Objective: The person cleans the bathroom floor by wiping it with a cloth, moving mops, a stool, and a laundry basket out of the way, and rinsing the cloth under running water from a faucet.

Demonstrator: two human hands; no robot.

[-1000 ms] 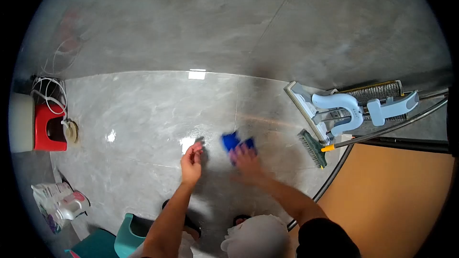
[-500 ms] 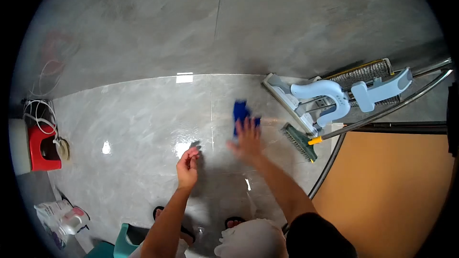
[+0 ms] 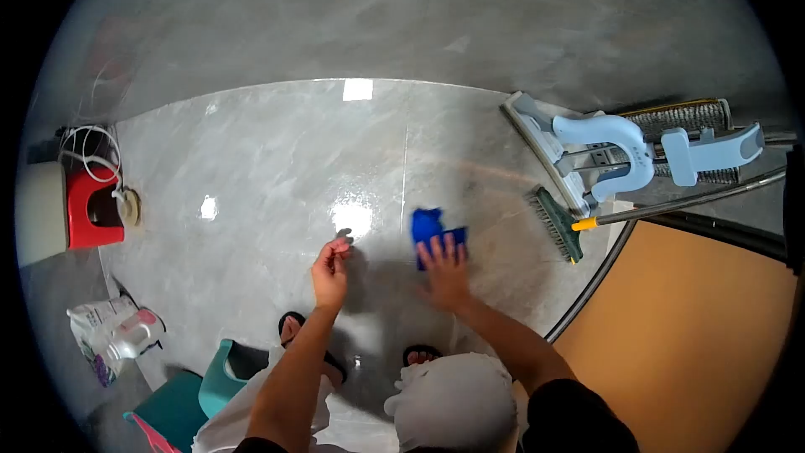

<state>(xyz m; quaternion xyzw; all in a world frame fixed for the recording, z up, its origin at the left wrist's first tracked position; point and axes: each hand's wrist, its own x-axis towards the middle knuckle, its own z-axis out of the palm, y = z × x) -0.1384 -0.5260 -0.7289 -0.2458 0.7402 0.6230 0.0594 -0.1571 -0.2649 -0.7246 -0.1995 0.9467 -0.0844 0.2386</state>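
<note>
A blue cloth [image 3: 429, 225] lies flat on the shiny grey tiled floor [image 3: 285, 168], just right of a tile seam. My right hand [image 3: 447, 277] rests on its near part, palm down with the fingers stretched out and spread. To the left, my left hand [image 3: 329, 275] is raised over the floor, its thumb and fingers pinched together. A small dark grey piece [image 3: 345, 236] sticks out at those fingertips; its kind cannot be made out.
On the right a light-blue flat mop [image 3: 604, 147] and a green floor brush [image 3: 556, 225] lean near an orange-brown panel [image 3: 679, 310]. At left stand a red stool [image 3: 84, 210], bottles [image 3: 134, 334] and teal stools [image 3: 220, 377]. A grey wall [image 3: 335, 17] rises ahead.
My right hand and the blue cloth have moved nearer to me over the floor. My left hand keeps its pinch. The head view has shifted, so the surroundings sit higher and farther right.
</note>
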